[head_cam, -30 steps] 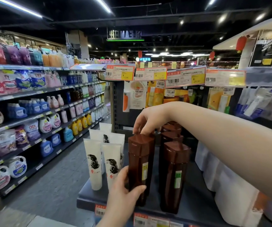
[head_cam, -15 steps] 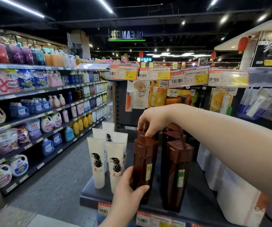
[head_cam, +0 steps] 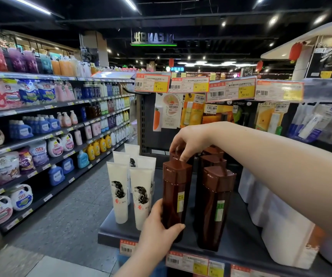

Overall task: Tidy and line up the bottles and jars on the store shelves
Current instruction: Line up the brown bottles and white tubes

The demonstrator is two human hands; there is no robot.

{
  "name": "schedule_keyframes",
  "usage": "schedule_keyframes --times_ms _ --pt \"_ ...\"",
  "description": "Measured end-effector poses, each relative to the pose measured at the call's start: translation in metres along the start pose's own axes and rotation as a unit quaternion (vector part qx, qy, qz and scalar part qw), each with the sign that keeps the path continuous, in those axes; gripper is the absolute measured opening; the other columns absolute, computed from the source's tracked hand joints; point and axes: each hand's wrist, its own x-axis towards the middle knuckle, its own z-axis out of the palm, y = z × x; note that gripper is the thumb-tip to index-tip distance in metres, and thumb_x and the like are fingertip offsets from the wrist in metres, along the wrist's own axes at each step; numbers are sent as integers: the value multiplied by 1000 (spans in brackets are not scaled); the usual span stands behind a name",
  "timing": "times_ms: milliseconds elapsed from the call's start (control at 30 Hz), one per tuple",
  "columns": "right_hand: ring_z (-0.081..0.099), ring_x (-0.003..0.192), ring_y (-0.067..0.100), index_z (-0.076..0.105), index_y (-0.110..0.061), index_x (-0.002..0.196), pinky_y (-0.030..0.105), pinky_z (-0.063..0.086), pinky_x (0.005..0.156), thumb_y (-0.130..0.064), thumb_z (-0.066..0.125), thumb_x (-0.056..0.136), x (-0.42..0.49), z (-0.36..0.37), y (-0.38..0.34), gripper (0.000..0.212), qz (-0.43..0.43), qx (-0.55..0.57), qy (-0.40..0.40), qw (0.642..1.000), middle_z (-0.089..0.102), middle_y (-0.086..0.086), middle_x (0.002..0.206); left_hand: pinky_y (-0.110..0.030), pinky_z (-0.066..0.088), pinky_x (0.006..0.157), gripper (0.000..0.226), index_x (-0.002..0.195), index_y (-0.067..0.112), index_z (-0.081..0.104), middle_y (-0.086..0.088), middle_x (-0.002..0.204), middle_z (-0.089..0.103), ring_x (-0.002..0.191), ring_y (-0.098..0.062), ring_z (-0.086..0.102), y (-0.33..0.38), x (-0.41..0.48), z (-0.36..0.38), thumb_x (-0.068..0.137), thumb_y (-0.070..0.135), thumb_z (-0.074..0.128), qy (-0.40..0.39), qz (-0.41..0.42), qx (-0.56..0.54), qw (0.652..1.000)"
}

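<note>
Toppling risk at shelf (head_cam: 239, 244) edge.
Left hand (head_cam: 159, 224) grips front bottle (head_cam: 176, 196) low; right hand (head_cam: 191, 140) pinches rear bottle (head_cam: 174, 155) cap; a shove could fell tubes (head_cam: 139, 196).

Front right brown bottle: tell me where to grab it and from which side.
Grip the bottle round its middle, from the front: it stands upright and slim at the shelf edge, hemmed by rear bottles behind, the left bottle and white packs beside it.
</note>
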Motion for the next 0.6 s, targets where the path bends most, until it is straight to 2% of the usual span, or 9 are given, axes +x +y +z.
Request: schedule_keyframes --times_ms 100,233,367,500,600 --pt "58 102 17 56 -28 121 36 55 87 -25 70 80 -2 0 -1 44 -4 -7 17 1000 57 -6 111 -23 45 94 63 122 39 40 30 107 52 104 5 53 -5 0 2 73 18 74 3 -12 23 1000" --pt "57 102 15 56 -27 122 33 54 87 -25 70 80 -6 -1 -1 44 -5 -14 27 1000 57 -8 109 -32 47 97 63 128 32 44 19 114 60 107 -1 56 -9 1 2 75 15 73 0 -21 28 999" --pt "55 97 12 56 -27 122 25 51 82 -26 70 80 -7 1 -2 44 -7 -27 43 999 56 -10 105 -28 46 98 63 129 30 44 23 111 58 108 -2 55 -7 1 1 75 14 72 0 -17 32 999" --pt "53 96 11 56 -27 122 15 43 67 -28 70 80 -8 0 0 44 -8 -31 52 998 55 -9 107 -30 46 99 65 132 25 43 19 115 59 110 -3 55 -6 -1 4 76 12 72 -9 -21 28 999" --pt "53 98 11 56 -26 121 16 42 68 -30 71 79 -10 0 1 44 -5 -31 62 998 56 -8 109 -33 45 101 67 135 25 41 15 121 58 113 -4 53 -5 -4 7 77 14 72 -6 -27 32 999"
